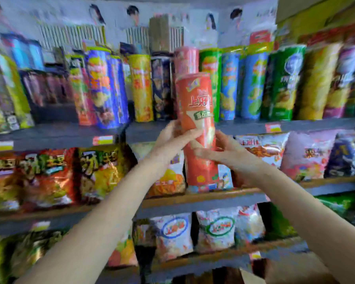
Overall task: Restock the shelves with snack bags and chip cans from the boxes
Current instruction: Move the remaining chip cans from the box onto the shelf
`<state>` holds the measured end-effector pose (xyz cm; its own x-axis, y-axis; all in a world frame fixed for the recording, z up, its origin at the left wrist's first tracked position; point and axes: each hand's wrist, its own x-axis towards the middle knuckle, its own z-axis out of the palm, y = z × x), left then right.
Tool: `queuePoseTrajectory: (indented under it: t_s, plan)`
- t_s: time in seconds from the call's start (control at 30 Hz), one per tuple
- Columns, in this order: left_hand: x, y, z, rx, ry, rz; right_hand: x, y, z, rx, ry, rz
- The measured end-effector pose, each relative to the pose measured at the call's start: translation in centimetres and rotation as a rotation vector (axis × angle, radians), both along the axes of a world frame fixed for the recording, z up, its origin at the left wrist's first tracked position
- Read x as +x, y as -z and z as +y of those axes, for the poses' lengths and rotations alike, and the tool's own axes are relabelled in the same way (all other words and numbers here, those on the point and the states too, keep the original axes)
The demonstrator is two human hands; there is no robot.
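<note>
I hold a tall red chip can (197, 111) upright in front of the shelves, its top level with the row of cans. My left hand (173, 138) grips its left side at mid-height, fingers curled round the front. My right hand (223, 150) holds the right side, fingers stretched across the can's front. A second red can (186, 60) stands on the upper shelf (148, 130) directly behind the one I hold. The picture is blurred.
Chip cans in blue, yellow, green and purple fill the upper shelf, such as a blue can (105, 89) and a green can (281, 83). Snack bags (49, 177) fill the middle shelf, more bags (215, 230) the lower one. A cardboard box edge (252, 275) shows at the bottom.
</note>
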<state>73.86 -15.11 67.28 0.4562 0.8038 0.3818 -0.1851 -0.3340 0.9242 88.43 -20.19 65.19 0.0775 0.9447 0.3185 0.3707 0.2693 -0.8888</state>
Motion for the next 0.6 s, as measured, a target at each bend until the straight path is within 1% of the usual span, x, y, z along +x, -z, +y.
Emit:
queuePoseTrajectory:
  t_s: [0.07, 0.17, 0.23, 0.3, 0.37, 0.5, 0.53, 0.6]
  plan:
    - [-1.5, -1.4, 0.1, 0.073, -0.033, -0.018, -1.7, -1.2, 0.9, 0.084, -0.005, 0.07]
    - [-4.4, -2.5, 1.5, 0.241, -0.137, 0.031, -5.0, -3.0, 2.4, 0.102, 0.055, -0.005]
    - [-6.5, -3.3, 2.8, 0.292, -0.271, 0.049, -5.7, -3.4, 3.6, 0.085, 0.088, -0.02]
    - [-8.5, -3.8, 4.2, 0.286, -0.412, 0.035, -6.2, -4.4, 4.7, 0.101, 0.123, -0.015]
    - [-10.1, -3.8, 5.3, 0.25, -0.503, 0.049, -6.3, -5.6, 5.8, 0.139, 0.197, -0.014]
    - [-11.1, -3.3, 6.8, 0.233, -0.527, 0.103, -4.6, -8.4, 7.6, 0.238, 0.51, -0.104]
    - [-11.0, -3.2, 7.1, 0.233, -0.528, 0.109, -4.1, -8.8, 7.7, 0.237, 0.554, -0.116]
    - [-10.7, -3.1, 7.6, 0.245, -0.537, 0.126, -3.2, -9.1, 8.1, 0.227, 0.558, -0.102]
